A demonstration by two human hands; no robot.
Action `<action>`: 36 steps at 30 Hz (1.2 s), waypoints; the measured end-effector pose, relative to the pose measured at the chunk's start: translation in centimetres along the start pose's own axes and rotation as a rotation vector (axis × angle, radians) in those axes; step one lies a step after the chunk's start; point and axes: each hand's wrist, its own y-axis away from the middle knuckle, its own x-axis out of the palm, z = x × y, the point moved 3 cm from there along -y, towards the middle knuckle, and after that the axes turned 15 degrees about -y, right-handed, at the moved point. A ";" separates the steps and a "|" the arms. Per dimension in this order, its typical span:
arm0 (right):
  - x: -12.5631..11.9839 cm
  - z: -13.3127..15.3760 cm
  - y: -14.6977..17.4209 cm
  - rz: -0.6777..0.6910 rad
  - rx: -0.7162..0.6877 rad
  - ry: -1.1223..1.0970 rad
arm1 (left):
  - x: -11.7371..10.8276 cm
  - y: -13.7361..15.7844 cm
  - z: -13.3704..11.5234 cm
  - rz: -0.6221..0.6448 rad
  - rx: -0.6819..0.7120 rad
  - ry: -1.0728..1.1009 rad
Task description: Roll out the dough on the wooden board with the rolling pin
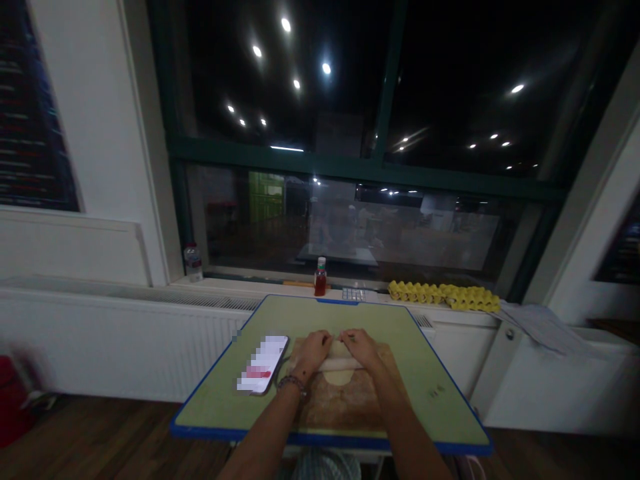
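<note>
A flat, pale sheet of dough [339, 378] lies on a brown wooden board [345, 407]. Across the dough rests a light rolling pin [343, 364], its ends hidden behind my wrists. Beyond the pin, my left hand [316, 349] curls its fingers at the left of the dough's far edge. My right hand [361, 348] does the same at the right of that edge, a small gap from the left one. Both hands look closed on the dough, though the fingertips are small and partly hidden. A beaded bracelet [293, 383] circles my left wrist.
Left of the board, a phone [265, 365] lies on the green, blue-edged table [225, 407]. On the window sill stand a bottle of red liquid [320, 279] and a clear bottle [193, 263], with yellow egg trays [445, 295] to the right. A white radiator [100, 340] runs behind the table.
</note>
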 end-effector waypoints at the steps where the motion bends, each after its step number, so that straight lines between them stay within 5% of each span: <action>1: 0.0 0.0 0.0 0.012 -0.007 -0.003 | 0.0 0.0 0.1 -0.004 0.005 0.003; 36: 0.2 0.5 0.1 0.071 -0.059 -0.092 | -1.3 0.5 -0.1 0.051 0.011 0.036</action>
